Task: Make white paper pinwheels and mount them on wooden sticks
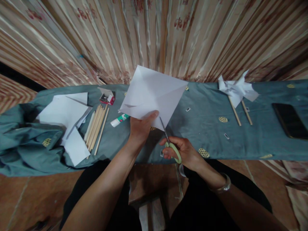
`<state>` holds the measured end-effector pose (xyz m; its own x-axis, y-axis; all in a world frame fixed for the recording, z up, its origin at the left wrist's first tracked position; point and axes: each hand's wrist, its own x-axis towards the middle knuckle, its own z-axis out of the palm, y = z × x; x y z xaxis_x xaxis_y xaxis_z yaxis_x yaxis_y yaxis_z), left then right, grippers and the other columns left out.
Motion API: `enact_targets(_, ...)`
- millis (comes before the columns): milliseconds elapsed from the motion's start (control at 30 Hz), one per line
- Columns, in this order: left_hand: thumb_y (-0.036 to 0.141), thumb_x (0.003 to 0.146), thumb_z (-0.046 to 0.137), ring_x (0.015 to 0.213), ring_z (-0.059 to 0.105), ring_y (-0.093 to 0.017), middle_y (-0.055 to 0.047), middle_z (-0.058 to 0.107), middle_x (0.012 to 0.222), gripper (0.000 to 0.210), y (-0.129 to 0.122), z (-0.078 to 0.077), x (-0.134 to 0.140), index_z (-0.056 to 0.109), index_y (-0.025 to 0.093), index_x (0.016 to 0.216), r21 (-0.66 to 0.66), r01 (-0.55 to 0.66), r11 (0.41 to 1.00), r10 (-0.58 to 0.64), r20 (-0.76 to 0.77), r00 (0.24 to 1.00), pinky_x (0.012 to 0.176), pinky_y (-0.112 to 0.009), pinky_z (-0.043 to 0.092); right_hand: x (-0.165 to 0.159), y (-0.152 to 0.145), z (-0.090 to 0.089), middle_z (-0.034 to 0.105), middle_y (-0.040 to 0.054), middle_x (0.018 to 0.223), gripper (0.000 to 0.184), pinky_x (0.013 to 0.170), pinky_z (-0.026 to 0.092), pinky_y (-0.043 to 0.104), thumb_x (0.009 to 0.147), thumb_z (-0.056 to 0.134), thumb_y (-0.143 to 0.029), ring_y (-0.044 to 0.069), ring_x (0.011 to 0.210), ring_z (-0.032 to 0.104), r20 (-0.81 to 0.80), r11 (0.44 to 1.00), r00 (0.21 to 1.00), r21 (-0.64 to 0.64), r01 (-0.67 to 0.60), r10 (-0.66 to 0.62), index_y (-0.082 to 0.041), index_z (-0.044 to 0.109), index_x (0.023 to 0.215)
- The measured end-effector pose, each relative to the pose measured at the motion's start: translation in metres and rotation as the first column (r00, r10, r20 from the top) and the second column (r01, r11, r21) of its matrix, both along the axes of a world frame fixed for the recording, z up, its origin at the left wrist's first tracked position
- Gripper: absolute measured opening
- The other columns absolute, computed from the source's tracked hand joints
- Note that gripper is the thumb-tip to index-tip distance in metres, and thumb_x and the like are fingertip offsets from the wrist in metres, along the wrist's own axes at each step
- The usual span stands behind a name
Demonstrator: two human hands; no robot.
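A square sheet of white paper (154, 89) with diagonal creases is held up over the cloth by my left hand (141, 128), thumb on top near its lower edge. A slit shows near the sheet's left corner. My right hand (180, 149) grips green-handled scissors (172, 149), fingers through the loops. Their blades meet the paper near its lowest corner, to the right of my left thumb. Just left of my left hand lies a glue stick (119, 120), its far end hidden under the paper.
White paper sheets (64, 110), wooden sticks (97, 126) and a small open box (107, 97) lie left on the blue-green cloth (197, 128). To the right are paper pinwheels (237, 88) on sticks and a dark phone (290, 120). A patterned curtain (154, 38) hangs behind.
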<state>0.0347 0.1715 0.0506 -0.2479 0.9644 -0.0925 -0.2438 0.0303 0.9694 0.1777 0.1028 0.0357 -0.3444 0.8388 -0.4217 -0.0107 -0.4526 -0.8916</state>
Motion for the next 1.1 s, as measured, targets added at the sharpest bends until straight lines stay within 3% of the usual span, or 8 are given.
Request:
enact_targets(300,0.031,0.064,0.077,0.087,0.069,-0.026,-0.005,0.074,0.085,0.017,0.000,-0.001,-0.001,0.065,0.025,0.074,0.002,0.042,0.999,-0.042,0.041,0.998,0.078,-0.040,0.055,0.000,0.000,-0.001,0.062,-0.0047,0.059,0.048,0.051,0.049,0.024,0.060,0.082,-0.057,0.010,0.050,0.057,0.006,1.000,1.000,-0.002,0.026,-0.026,-0.019,0.064,0.084)
enact_targets(467,0.030,0.065,0.075,0.080,0.068,-0.023,-0.004,0.071,0.076,0.014,-0.001,-0.002,-0.003,0.062,0.024,0.065,0.004,0.079,0.997,-0.079,0.013,0.997,0.075,-0.038,0.054,0.001,0.000,-0.004,0.063,-0.0046,0.059,0.047,0.051,0.048,0.023,0.059,0.083,-0.055,0.010,0.050,0.057,-0.001,1.000,1.000,-0.003,0.029,-0.029,-0.020,0.064,0.083)
enact_targets(667,0.025,0.064,0.075,0.069,0.063,-0.016,-0.002,0.070,0.078,0.015,0.001,-0.008,-0.004,0.064,0.020,0.072,0.025,0.055,0.998,-0.055,-0.011,0.998,0.070,-0.032,0.053,0.003,-0.001,-0.005,0.061,-0.0047,0.058,0.043,0.052,0.048,0.023,0.061,0.083,-0.051,0.011,0.052,0.057,0.024,1.000,1.000,-0.009,0.020,-0.020,-0.020,0.065,0.083)
enact_targets(1100,0.025,0.064,0.075,0.076,0.067,-0.022,-0.005,0.074,0.085,0.016,-0.007,-0.006,0.001,0.069,0.023,0.080,-0.009,0.107,0.994,-0.107,-0.037,0.994,0.076,-0.036,0.052,0.010,-0.001,-0.007,0.063,-0.0027,0.064,0.038,0.055,0.045,0.021,0.069,0.079,-0.048,0.011,0.057,0.058,0.090,0.997,0.996,0.080,0.018,-0.025,-0.019,0.067,0.090)
